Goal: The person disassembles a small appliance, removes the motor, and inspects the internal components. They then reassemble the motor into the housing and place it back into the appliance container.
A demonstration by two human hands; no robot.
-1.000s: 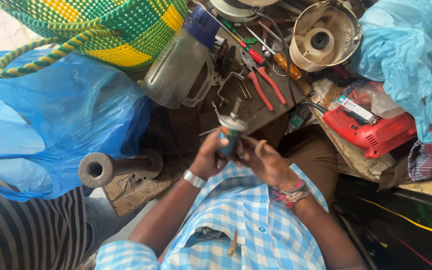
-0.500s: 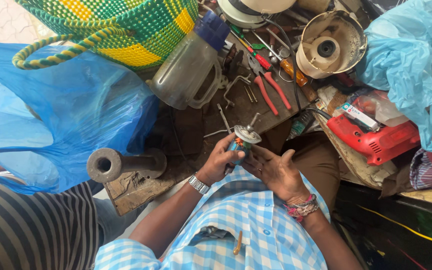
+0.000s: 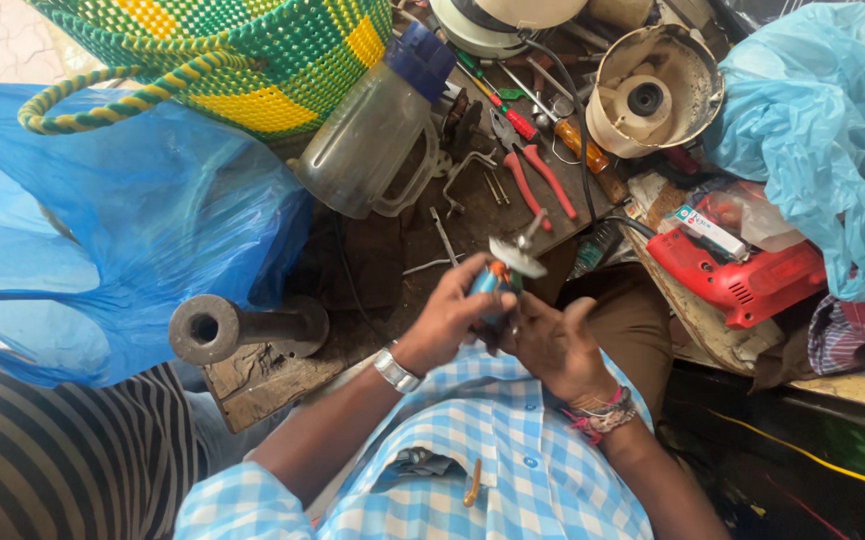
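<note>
Left hand (image 3: 448,318) grips a small blue-and-orange bladed part (image 3: 501,272), fingers wrapped round it, holding it upright at frame centre. Right hand (image 3: 553,345), at 4 o'clock, has loosely curled fingers bracing its base. Red pliers (image 3: 531,172) lie at 12 o'clock on the table (image 3: 473,215).

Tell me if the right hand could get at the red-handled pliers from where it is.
Probably yes. The red-handled pliers lie uncovered on the bench just beyond the right hand, nothing lying over them, but that hand and the left hand currently hold a small motor part.
</note>
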